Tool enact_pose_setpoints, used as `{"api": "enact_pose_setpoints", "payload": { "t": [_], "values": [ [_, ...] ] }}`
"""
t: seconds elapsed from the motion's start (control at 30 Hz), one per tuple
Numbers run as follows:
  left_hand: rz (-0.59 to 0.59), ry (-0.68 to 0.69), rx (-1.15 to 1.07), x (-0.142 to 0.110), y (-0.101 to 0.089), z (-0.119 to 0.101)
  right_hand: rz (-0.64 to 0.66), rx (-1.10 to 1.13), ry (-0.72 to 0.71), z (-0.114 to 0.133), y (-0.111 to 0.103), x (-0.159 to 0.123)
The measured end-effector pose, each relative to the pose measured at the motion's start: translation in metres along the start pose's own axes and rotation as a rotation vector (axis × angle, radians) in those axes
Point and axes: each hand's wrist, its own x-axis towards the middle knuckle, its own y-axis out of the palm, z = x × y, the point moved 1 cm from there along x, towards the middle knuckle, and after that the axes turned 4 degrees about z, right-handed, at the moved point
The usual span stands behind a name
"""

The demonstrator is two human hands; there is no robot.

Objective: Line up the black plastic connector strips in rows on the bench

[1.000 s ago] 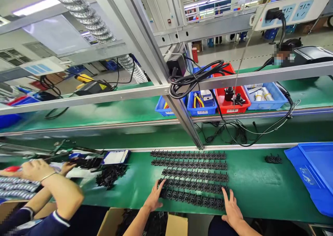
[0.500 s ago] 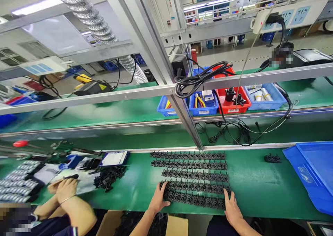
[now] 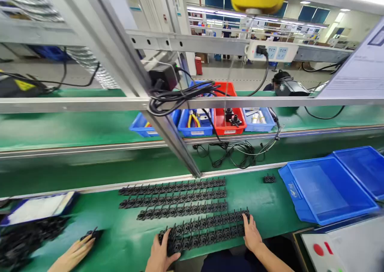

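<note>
Black parts [image 3: 204,224] form rows; blue bin [image 3: 186,132] holds pliers [image 3: 197,121].

The left hand [image 3: 161,251] is bare, with slender fingers [image 3: 166,236] uncovered to the tips and a rounded thumb; the lower edge of the view cuts it off near the wrist. The right hand [image 3: 251,233] is bare as well, running into an uncovered right forearm [image 3: 271,258] that is narrow at the wrist and thickens toward the bottom edge. Between the two hands shows dark clothing [image 3: 223,263] over the legs (navy or close to black, the shade is hard to settle), plain, with a softly rounded outline. The nails are too small to tell.
</note>
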Motion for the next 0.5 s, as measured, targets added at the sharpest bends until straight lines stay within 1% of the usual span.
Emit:
{"api": "enact_pose_setpoints", "payload": {
  "t": [0.13,0.23,0.4,0.5],
  "values": [
    [0.000,-0.009,-0.007,-0.009,0.026,-0.057,0.008,-0.043,0.023,-0.053,-0.026,0.006],
    [0.005,-0.034,-0.023,-0.019,0.042,-0.107,0.014,-0.064,0.010,-0.099,-0.048,0.014],
    [0.000,-0.016,-0.040,-0.034,0.066,-0.195,0.016,-0.102,-0.028,-0.178,-0.085,0.027],
    [0.013,-0.029,-0.038,-0.038,0.083,-0.240,0.014,-0.121,-0.029,-0.221,-0.104,0.033]
  ]
}}
